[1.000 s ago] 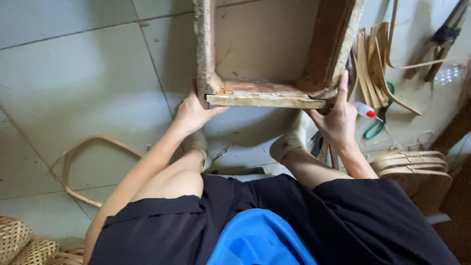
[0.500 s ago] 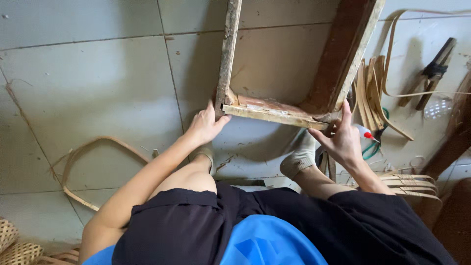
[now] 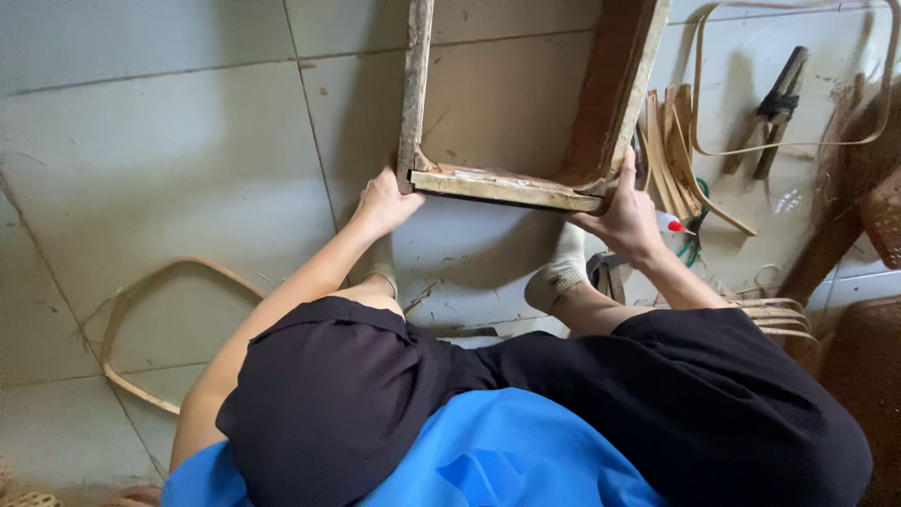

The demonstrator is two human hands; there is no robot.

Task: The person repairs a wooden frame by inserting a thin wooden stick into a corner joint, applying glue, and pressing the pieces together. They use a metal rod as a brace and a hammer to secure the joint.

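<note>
Wooden frame (image 3: pixel 507 188) gripped at both near corners (worn rail): left hand (image 3: pixel 383 202), right hand (image 3: pixel 627 218).

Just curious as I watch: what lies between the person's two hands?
In the head view, the wooden frame's near rail spans from left hand to right hand, each gripping a corner.

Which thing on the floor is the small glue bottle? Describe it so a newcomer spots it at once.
Start at the wooden frame held by both hands. Just past the right hand, on the tiled floor below the fanned cane strips, lies the glue bottle. It is the only white item with a red tip; its neighbours are tan strips and dark pliers.
</note>
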